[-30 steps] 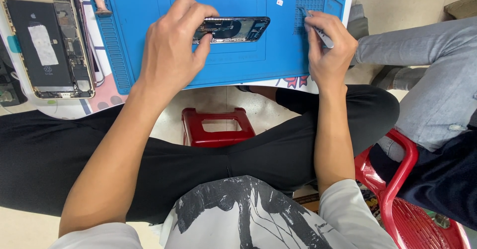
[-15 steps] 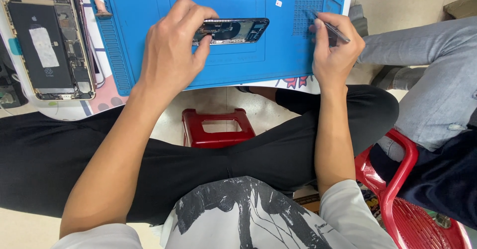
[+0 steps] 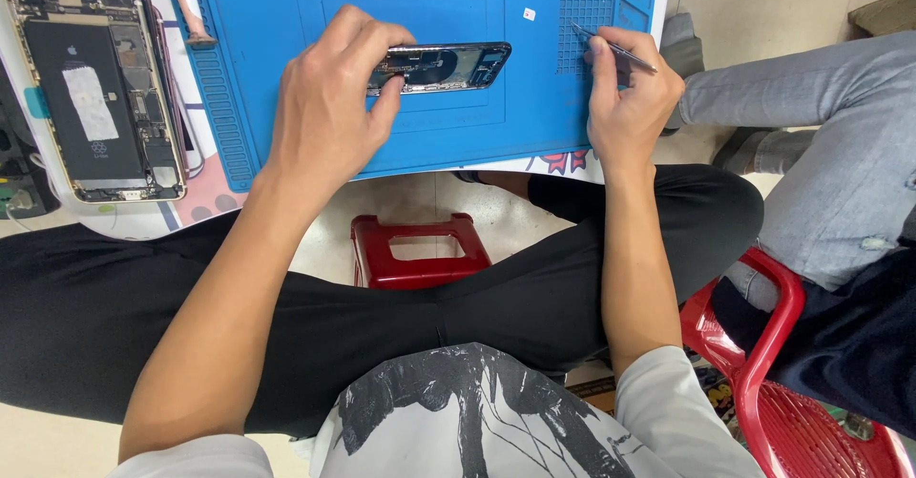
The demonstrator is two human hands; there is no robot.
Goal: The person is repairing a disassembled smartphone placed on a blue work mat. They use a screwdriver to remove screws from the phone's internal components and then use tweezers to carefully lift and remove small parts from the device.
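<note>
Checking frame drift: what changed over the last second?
The right hand turned the thin metal tweezers up off the blue silicone work mat; their tip now points up-left over its grid. The left hand holds the dark opened phone frame as before; the gold opened phone is unmoved.

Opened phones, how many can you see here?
2: one opened phone on the blue mat under the left hand; a second lies far left. Others may be out of frame.
</note>
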